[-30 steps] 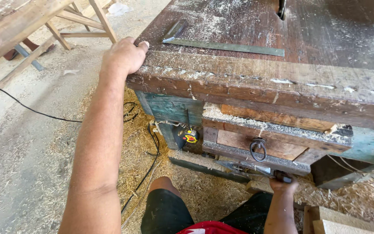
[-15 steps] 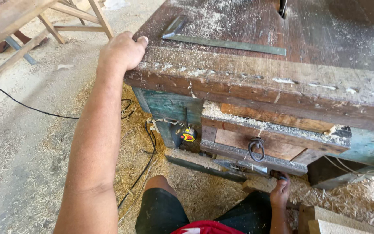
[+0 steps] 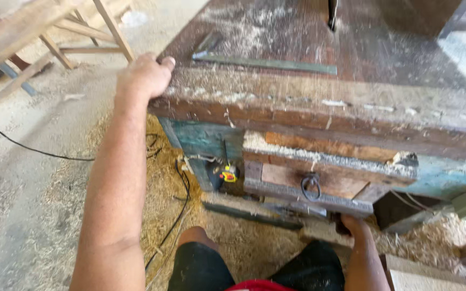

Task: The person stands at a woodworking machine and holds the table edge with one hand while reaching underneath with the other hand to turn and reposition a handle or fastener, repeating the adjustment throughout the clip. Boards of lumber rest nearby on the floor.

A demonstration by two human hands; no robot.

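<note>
A: Largest entry?

B: Saw table point(image 3: 351, 102), old timber, top dusted with sawdust, teal paint below. Beside it, far left, wooden trestle point(image 3: 55, 32). Underfoot, loose sawdust point(image 3: 163, 188) heaped against the table's base.

A: Hands?

B: Left hand point(image 3: 145, 75), arm straight, fingers clamped over the near left corner of the saw table. Right hand point(image 3: 351, 223), low down, just under the drawer point(image 3: 319, 180) and touching a pale wooden block point(image 3: 322, 233) on the floor. Curled there, but grasping or merely resting against it: cannot tell.

A: Middle-sized items?

B: Drawer front with iron ring pull point(image 3: 311, 186), hanging flat. Steel rule point(image 3: 265, 63) lying on the top, near the left hand but apart from it. Black cable point(image 3: 28, 148) trailing across the floor to the table's foot.

A: Smallest?

B: Small yellow-and-red object point(image 3: 227, 173) tucked in the recess under the top; kind not clear.

A: Handling notes for the low reach?

B: Probably best to keep weight braced through the left corner grip, wrist clear of the rule. Work the right hand by feel only if the block is fully grasped. Mind the cable near the knee.
</note>
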